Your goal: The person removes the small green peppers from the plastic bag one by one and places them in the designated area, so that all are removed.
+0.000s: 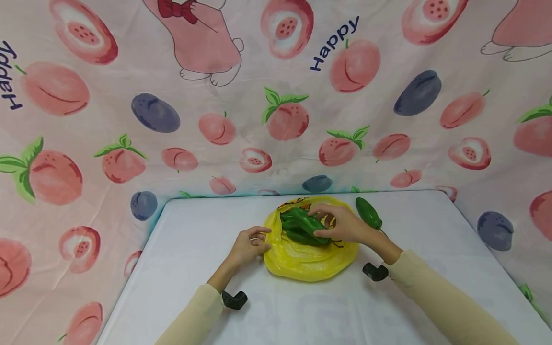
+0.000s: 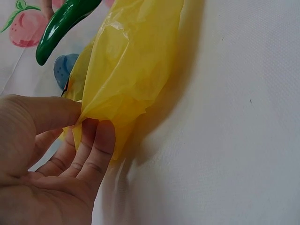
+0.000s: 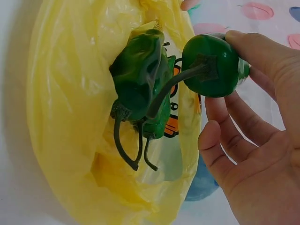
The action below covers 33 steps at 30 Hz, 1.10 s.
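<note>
A yellow plastic bag (image 1: 297, 263) lies opened on the white table with several green peppers (image 3: 136, 70) inside, their stems showing. My left hand (image 1: 250, 247) pinches the bag's left edge between thumb and fingers; the left wrist view shows the thin film (image 2: 136, 61) gathered there. Over the bag's mouth, my right hand (image 1: 340, 224) grips one green pepper (image 3: 211, 65) between thumb and fingers, its stem toward the wrist camera. That pepper (image 2: 61, 28) stands out above the bag's rim in the left wrist view. Part of the pile is hidden behind the right hand in the head view.
One loose green pepper (image 1: 368, 213) lies on the table behind the right wrist, to the right of the bag. The white table (image 1: 207, 215) ends at the back against a hanging cloth (image 1: 241, 167) printed with peaches. Black wrist devices (image 1: 375, 271) jut from both sleeves.
</note>
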Motion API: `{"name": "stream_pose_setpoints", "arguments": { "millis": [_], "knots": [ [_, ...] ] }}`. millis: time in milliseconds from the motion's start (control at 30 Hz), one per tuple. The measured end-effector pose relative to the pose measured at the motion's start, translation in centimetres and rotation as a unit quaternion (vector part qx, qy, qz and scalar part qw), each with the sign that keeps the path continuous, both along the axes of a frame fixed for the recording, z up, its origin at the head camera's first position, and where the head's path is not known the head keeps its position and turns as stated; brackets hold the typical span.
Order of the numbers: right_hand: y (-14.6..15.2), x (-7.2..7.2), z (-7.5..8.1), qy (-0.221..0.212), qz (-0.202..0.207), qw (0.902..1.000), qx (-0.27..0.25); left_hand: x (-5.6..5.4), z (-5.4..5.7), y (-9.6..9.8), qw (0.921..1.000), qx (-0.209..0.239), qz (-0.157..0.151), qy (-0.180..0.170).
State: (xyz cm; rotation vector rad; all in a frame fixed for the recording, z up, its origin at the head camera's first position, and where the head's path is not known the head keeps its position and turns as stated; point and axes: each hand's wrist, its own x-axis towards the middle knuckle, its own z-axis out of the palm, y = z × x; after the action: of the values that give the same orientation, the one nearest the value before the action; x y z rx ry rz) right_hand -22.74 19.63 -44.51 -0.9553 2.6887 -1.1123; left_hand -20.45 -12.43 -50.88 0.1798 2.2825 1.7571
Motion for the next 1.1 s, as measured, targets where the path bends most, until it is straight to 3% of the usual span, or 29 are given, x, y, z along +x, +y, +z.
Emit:
{"name": "stream_pose_setpoints", "arguments": {
  "millis": [200,533,1100],
  "knots": [
    [0.3,-0.2,-0.3,-0.002,-0.002,1.0,-0.008,-0.5,-0.8,0.1,1.0,-0.004,0.001,0.007],
    [1.5,-0.6,-0.4,-0.016,-0.007,0.9998,0.0,-0.6,-0.8,-0.1,0.9998,0.014,-0.015,0.007],
    [5.1,-1.2,0.6,-0.002,-0.043,0.999,0.014,-0.5,-0.7,-0.2,0.9999,0.01,-0.01,0.004]
  ]
}}
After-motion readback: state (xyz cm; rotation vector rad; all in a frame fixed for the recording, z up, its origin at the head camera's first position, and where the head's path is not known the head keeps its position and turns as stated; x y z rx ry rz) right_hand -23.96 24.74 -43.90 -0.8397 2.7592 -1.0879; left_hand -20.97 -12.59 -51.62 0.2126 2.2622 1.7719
